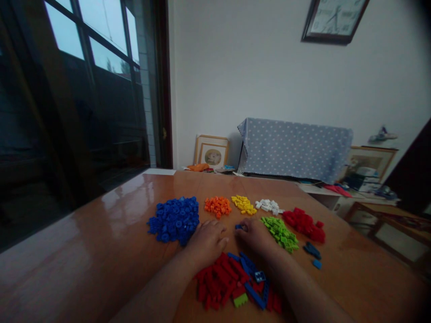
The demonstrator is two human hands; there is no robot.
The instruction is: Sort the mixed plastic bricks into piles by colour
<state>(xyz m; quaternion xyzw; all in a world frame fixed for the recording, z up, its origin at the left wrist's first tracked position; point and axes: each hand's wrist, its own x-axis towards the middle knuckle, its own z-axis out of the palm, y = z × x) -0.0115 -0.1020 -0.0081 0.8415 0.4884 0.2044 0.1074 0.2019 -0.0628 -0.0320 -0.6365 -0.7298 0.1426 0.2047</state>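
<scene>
One blue piece (238,227) is sitting pinched in the right hand (255,232); the left hand (207,238), hold unclear, is adjoining the blue pile (175,219).

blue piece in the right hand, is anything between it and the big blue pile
Yes: the left hand lies between them, next to the blue pile. Nothing else visible stands between the blue piece in the right hand and that pile.

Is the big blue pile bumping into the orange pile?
Apart: the head view shows a narrow strip of bare brown table between the blue pile and the orange pile.
</scene>
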